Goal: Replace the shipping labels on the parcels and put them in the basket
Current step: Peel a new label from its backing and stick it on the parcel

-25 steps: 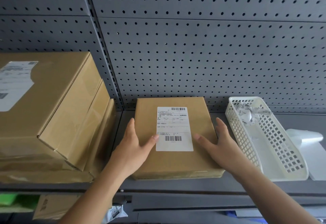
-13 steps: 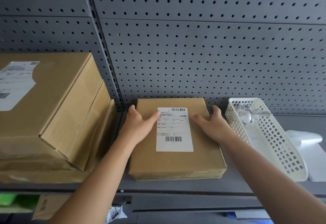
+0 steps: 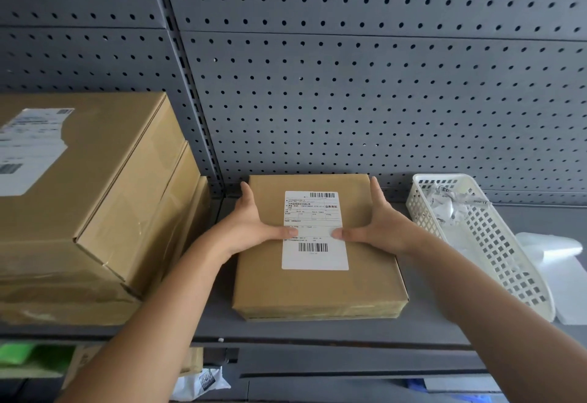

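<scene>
- The left hand (image 3: 251, 225) and right hand (image 3: 378, 221) lie open on the flat cardboard parcel (image 3: 317, 291). Their fingers run straight along its left and right edges, and both thumbs press inward on the shipping label (image 3: 314, 256).
- The label lies flat on the lid, with no lifted corner showing.
- The parcel rests flat on the grey shelf (image 3: 317, 331), between a stack of larger cartons (image 3: 95, 196) and the white plastic basket (image 3: 495, 253).
- It is probably stiff, shallow and fairly light. The taped front edge looks smooth and may be slippery.
- The best hold is likely palms clamping the two long sides, or fingers hooked under the front edge.
- The basket holds crumpled paper scraps (image 3: 444, 209) and seems narrow, so the parcel may need tilting to go in.
</scene>
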The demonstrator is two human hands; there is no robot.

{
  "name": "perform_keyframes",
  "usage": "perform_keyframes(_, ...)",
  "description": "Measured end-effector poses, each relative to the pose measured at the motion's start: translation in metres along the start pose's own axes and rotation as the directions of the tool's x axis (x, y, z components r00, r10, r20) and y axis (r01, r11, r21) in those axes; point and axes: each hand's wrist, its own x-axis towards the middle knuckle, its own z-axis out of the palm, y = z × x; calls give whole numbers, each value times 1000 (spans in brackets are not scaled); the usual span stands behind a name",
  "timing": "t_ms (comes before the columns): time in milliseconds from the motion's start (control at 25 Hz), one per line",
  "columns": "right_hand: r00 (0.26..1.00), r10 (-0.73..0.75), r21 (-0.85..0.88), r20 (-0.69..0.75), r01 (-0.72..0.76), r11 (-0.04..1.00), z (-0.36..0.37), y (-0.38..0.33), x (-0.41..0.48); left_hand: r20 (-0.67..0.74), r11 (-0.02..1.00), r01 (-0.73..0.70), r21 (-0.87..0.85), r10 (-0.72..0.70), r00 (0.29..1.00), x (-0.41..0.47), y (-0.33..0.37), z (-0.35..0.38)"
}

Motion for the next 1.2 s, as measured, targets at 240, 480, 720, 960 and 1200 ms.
perform_keyframes(240,1000,-12,-107,23,14,994,1,2,-10,-11,998,-8,-61,7,1000,-7,-6,3)
perform_keyframes(480,1000,-3,-84,18,5,996,6,9,-26,-164,999,-31,-6,30,986,-16,-8,11)
perform_keyframes(720,1000,-13,-44,17,14,999,9,12,-35,-61,1000,-19,-10,18,998,-26,-12,9)
perform_keyframes(960,997,-26,-40,69,29,999,7,11,-38,96,999,54,-1,-54,994,-37,-9,1)
perform_keyframes(1200,992,-44,-78,122,54,995,4,11,-39,147,998,55,-2,-54,988,-46,-4,-4)
